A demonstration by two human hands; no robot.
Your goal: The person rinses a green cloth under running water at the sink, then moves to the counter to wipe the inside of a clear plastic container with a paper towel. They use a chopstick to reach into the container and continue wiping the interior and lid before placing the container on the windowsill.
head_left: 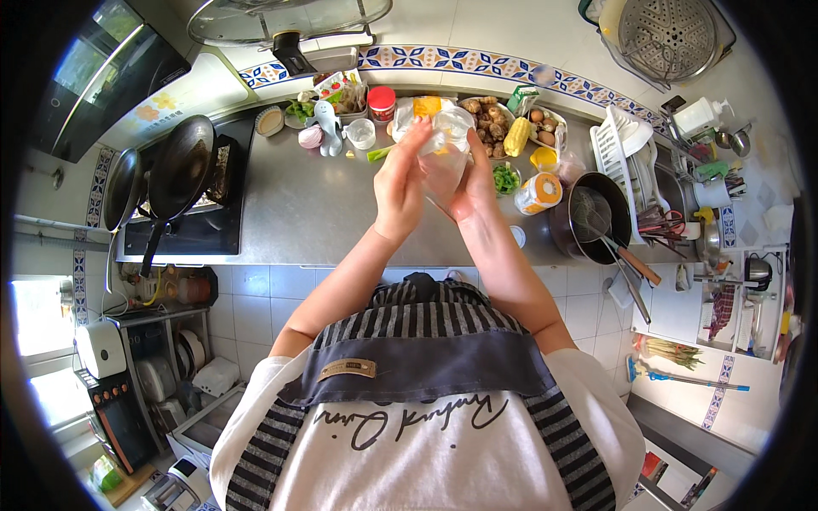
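Above the steel counter (307, 204), my left hand (397, 182) and my right hand (476, 182) hold a clear plastic container (445, 163) between them, one hand on each side. Its round end points toward the wall; whether anything is inside cannot be made out. Beyond my left fingers a piece of green stalk (381, 153) lies on the counter, near a small clear cup (360, 134). To the right of my right hand are a glass bowl of chopped greens (506, 179) and a jar with an orange-and-white lid (539, 193). A small white round lid (517, 236) lies close to my right forearm.
Along the wall stand a red-lidded jar (381, 104), a plate of taro-like tubers (489, 124), a corn cob (516, 137) and eggs (545, 128). A pot with a strainer (591, 217) sits right, its handles overhanging the edge. Left, a wok (182, 166) rests on the stove.
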